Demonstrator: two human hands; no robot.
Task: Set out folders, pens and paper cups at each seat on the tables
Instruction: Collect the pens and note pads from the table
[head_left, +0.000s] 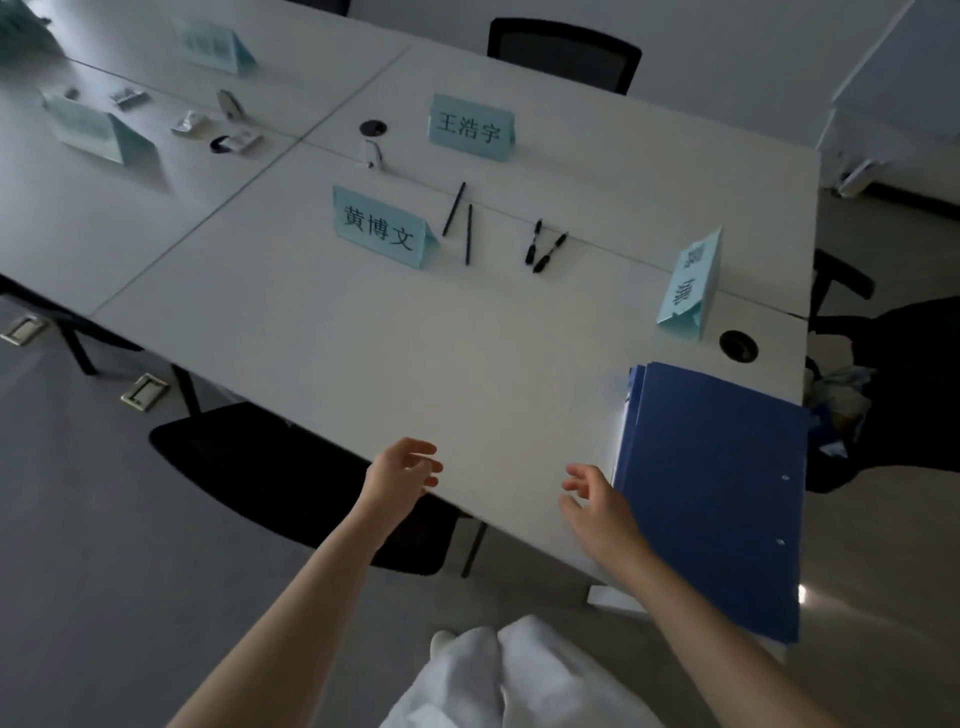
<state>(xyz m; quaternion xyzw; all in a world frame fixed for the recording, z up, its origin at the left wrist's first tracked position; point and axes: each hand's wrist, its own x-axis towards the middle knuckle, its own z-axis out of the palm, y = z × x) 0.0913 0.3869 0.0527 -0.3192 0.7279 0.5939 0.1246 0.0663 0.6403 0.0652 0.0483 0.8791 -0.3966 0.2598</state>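
Head view: both hands, left hand (402, 470) and right hand (597, 499), hover empty and loose-fingered; blue folders (711, 493) lie stacked just beside the right, ready for distribution.

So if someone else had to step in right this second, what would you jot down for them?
Left hand: open, holding nothing, over the table's near edge.
Right hand: open, holding nothing, beside the stack of blue folders.
Folders: all stacked at the near right corner of the table; none set out.
Pens: four black pens lie loose mid-table, between the name cards.
Paper cups: none in view.
Done: nothing placed at any seat.
Left: a folder, pen and cup at every seat.
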